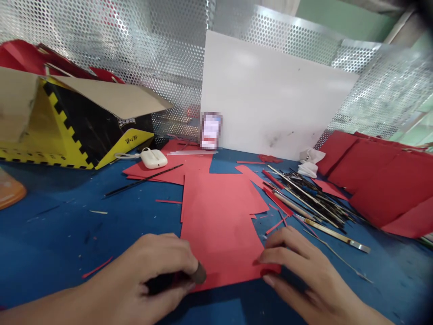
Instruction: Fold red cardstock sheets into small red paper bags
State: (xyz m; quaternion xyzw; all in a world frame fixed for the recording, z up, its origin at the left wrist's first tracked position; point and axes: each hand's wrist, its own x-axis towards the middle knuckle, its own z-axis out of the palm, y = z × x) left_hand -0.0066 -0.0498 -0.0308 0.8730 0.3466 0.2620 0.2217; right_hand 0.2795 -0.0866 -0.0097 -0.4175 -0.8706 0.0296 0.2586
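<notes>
A red paper sheet (219,234) lies lengthwise in front of me, its near edge toward my body. My left hand (158,271) is curled closed at the near left corner, with thumb and fingertips pressed at the paper's edge. At that fingertip sits a short dark brown piece (200,274); whether it is worn or held, I cannot tell. At the near right corner, my right hand (301,271) has its fingers on top of the paper and its thumb by the edge, pinching it. More red paper (253,198) shows from underneath.
Thin brushes and sticks (311,198) are heaped on the right, beside stacked red paper bundles (389,185). A phone (210,131) leans against a white board (270,90). Left stand a white earbud case (154,158), a thin black stick (144,180) and a black-yellow carton (88,122).
</notes>
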